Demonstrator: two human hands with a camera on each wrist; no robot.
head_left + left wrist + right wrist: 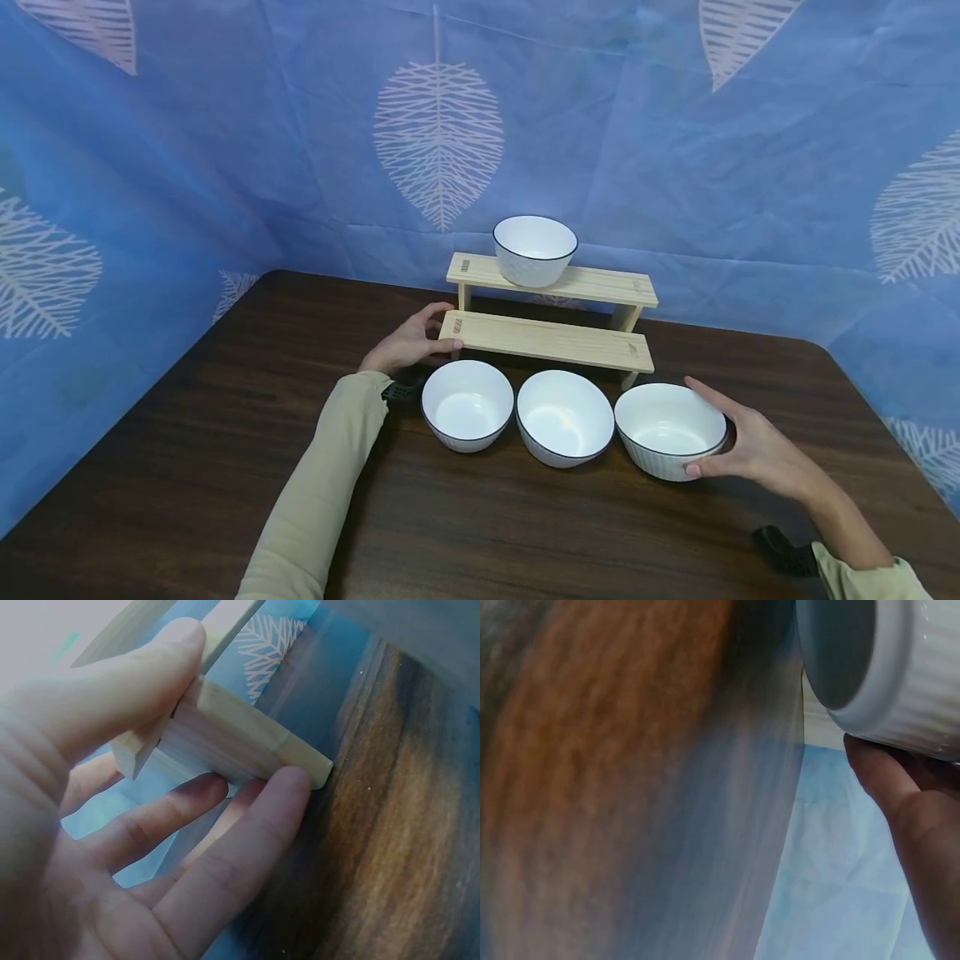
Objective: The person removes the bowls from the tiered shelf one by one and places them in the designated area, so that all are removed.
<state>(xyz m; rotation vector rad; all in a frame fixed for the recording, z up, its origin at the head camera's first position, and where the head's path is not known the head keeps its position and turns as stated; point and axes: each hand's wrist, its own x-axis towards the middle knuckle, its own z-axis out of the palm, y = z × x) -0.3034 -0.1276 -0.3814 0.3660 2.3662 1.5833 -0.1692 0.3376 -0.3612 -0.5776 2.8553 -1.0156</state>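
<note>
My left hand (405, 342) grips the left end of a pale wooden two-step display stand (547, 337). In the left wrist view its thumb lies over the step's edge, with fingertips against the leg board (232, 727). At the right, my right hand (765, 450) holds a ribbed white bowl (670, 429) with a dark rim, thumb on the near side and fingers at the far side. The right wrist view shows this bowl's base (840, 652) raised off the table. Beside it stand a middle white bowl (565, 417) and a left white bowl (467, 406), both upright.
Another white bowl (535, 250) sits on the stand's upper step. The dark wooden table (480, 533) reaches back to a blue cloth (300, 125) with white leaf prints. The row of bowls is close in front of the stand.
</note>
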